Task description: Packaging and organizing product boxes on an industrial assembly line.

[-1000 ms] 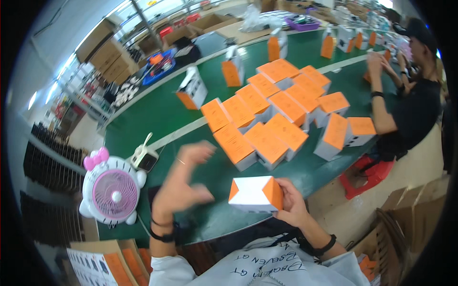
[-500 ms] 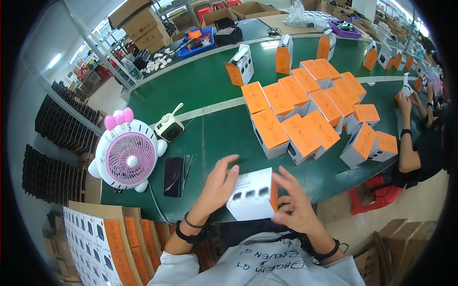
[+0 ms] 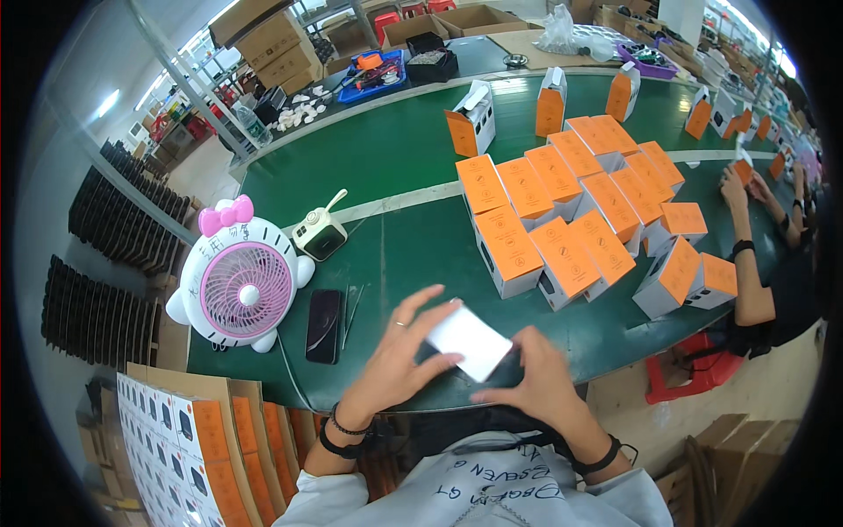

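Note:
A small white carton (image 3: 471, 342) is held between my two hands near the front edge of the green bench, a plain white face turned up. My left hand (image 3: 399, 356) grips its left side, thumb over the near edge and fingers along the far side. My right hand (image 3: 540, 378) holds its right corner with thumb and fingers, slightly blurred. Beyond my hands stands a group of orange-and-white cartons (image 3: 509, 249). A black phone (image 3: 323, 325) and thin metal tweezers (image 3: 353, 318) lie left of my left hand.
A pink-and-white fan (image 3: 248, 294) and a small cream device with a strap (image 3: 319, 235) stand at the left. Open-flapped cartons (image 3: 474, 119) line the far strip. Stacked cartons (image 3: 200, 443) fill the lower left. A co-worker (image 3: 755, 281) handles a carton at the right.
The carton in my hands has turned from its printed side to a plain white face, and both hands have changed their grip. The open-flapped cartons on the far strip have shifted right.

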Demonstrator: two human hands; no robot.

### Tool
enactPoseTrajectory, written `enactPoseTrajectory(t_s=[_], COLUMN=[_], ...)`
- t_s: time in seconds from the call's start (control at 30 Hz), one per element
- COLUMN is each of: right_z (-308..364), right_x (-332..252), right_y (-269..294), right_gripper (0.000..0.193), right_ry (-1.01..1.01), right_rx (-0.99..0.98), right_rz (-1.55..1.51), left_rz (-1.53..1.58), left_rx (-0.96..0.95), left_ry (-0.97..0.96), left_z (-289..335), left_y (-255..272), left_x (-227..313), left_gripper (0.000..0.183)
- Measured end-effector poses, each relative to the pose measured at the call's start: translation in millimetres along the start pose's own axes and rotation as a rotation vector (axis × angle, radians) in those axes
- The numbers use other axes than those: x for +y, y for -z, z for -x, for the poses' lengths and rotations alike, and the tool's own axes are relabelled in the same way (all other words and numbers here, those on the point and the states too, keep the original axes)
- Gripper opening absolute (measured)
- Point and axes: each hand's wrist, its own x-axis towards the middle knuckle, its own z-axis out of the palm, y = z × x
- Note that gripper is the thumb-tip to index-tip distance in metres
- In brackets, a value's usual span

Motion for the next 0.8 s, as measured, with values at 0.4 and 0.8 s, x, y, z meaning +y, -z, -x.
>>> enactPoseTrajectory(t_s=[0.4,0.8], right_z=[-53,-10], right_x=[20,20], right_y=[-36,-63], right_gripper=[0.109,0.116], right_ry=[0.180,0.115], right_rx=[-0.080,-0.071], right_rz=[-0.410,-0.340], left_rz=[-0.105,-0.117], left_rx=[-0.010,0.288], left_ry=[0.001,0.256], left_z=[-8,-20], left_y=[5,25], left_x=[4,-6], left_gripper=[0.072,0.021])
